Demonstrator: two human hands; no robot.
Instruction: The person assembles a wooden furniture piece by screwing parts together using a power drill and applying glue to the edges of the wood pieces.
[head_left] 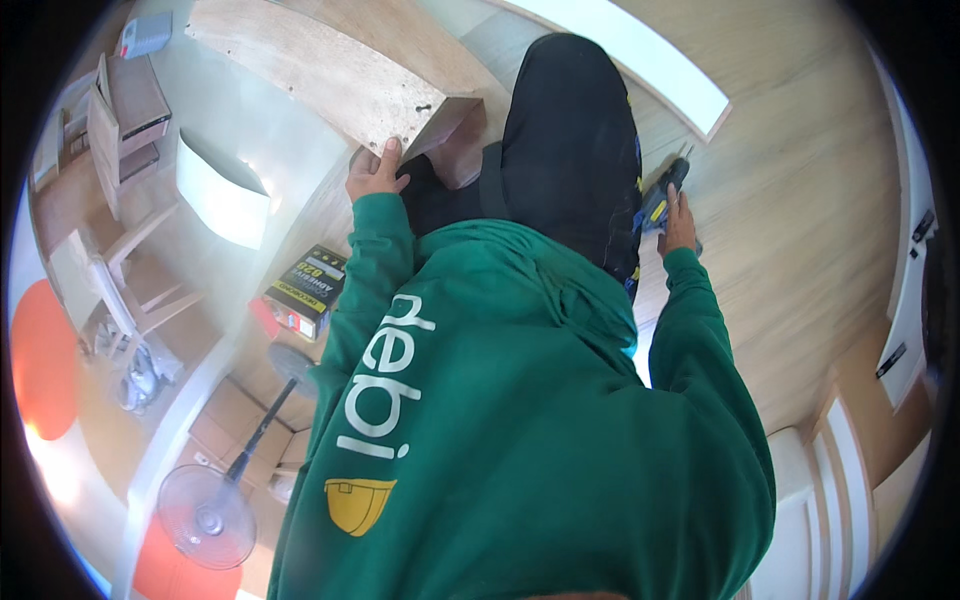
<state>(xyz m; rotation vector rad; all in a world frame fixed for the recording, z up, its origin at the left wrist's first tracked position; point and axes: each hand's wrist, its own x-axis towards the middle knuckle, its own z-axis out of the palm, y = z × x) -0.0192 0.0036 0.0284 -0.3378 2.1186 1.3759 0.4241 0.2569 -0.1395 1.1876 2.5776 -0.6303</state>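
At the upper middle, my left hand (374, 173) grips the near corner of a box-like wooden piece (340, 82), with fingertips on its face and the thumb apart. Small dark holes and a dark mark show on the panel near that corner. My right hand (680, 226) is closed around a cordless drill (657, 203) beside my right leg, its fingers along the dark body. The drill is dark with a yellow patch, and its thin bit points up and away from me. Part of the grip is hidden by my hand.
A long white panel (640, 50) lies beyond my knee. Left of me stand a black and yellow adhesive box (309, 283), a curved white piece (215, 195), a standing fan (208, 515) and wooden furniture (130, 110). White panels with black fittings (905, 300) line the right.
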